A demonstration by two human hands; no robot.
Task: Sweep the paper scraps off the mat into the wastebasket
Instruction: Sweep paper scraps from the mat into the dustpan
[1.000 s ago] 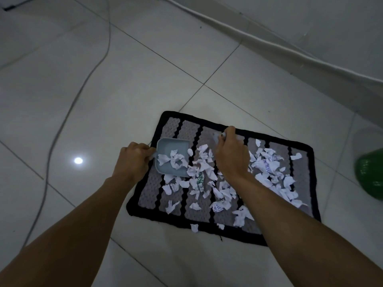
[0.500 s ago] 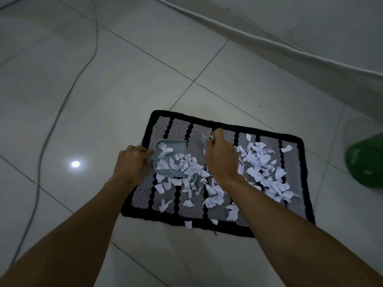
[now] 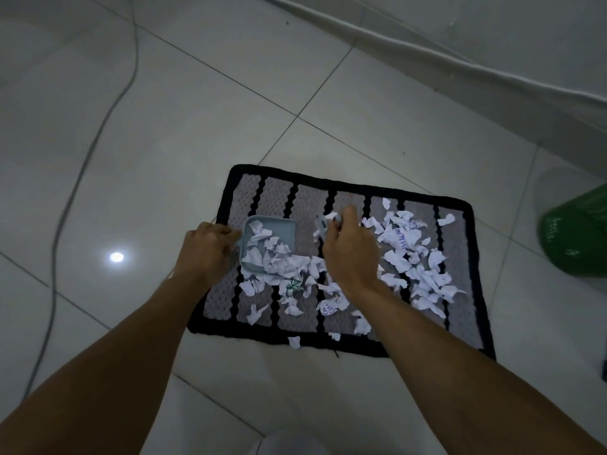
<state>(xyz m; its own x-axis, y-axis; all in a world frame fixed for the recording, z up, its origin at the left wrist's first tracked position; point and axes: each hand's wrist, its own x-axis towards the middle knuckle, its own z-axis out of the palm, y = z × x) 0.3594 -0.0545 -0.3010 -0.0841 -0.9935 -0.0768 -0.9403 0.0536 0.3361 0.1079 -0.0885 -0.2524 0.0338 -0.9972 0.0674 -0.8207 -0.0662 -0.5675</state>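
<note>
A grey mat (image 3: 456, 257) with black stripes and a black border lies on the tiled floor. Several white paper scraps (image 3: 404, 254) cover its middle and right side. My left hand (image 3: 205, 254) grips the handle of a small pale blue dustpan (image 3: 285, 226) resting on the mat's left part, with scraps piled inside and at its mouth. My right hand (image 3: 351, 254) is closed around a small brush (image 3: 323, 224); only its top end shows above my fingers, just right of the dustpan. A green wastebasket (image 3: 578, 234) stands at the right edge, cut off by the frame.
A grey cable (image 3: 88, 156) runs across the floor on the left. A white cord or pipe (image 3: 427, 49) follows the wall base at the top right. One scrap (image 3: 294, 341) lies on the mat's near border. A light reflection (image 3: 116, 257) shines on the tile.
My right hand has swept leftward with the brush, pushing more scraps into and against the dustpan. The left hand keeps holding the dustpan in place.
</note>
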